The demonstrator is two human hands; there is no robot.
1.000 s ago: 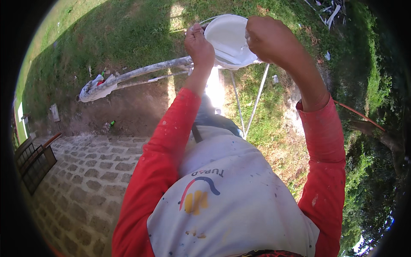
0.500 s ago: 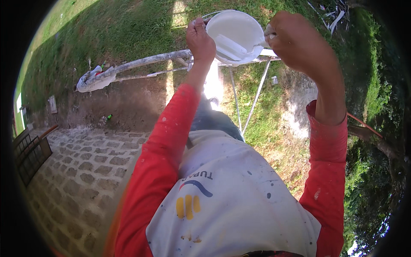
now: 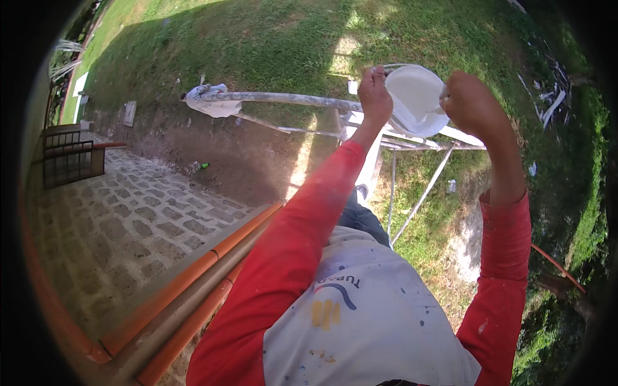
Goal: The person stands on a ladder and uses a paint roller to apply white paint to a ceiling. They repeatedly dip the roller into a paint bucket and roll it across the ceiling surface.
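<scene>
A white bucket (image 3: 412,87) is held up in front of me, tilted so that its whitish inside shows. My left hand (image 3: 375,96) is closed on the left side of its rim, by the wire handle. My right hand (image 3: 475,106) is closed at the right edge, around the handle of what looks like a paint roller. The white roller (image 3: 425,123) lies low inside the bucket and is hard to make out against the white. Most of its handle is hidden by my fingers.
Below the bucket runs a paint-spattered metal scaffold (image 3: 290,98), with a white cloth (image 3: 215,103) draped on its left end. Orange edging (image 3: 212,254) and stone paving (image 3: 145,212) lie at lower left, near a dark railing (image 3: 74,161). White scraps (image 3: 552,108) lie on grass at right.
The bucket and both hands sit further right and lower in view, and the orange edging has come into sight. The roller inside shows less clearly. Both hands keep their hold.
</scene>
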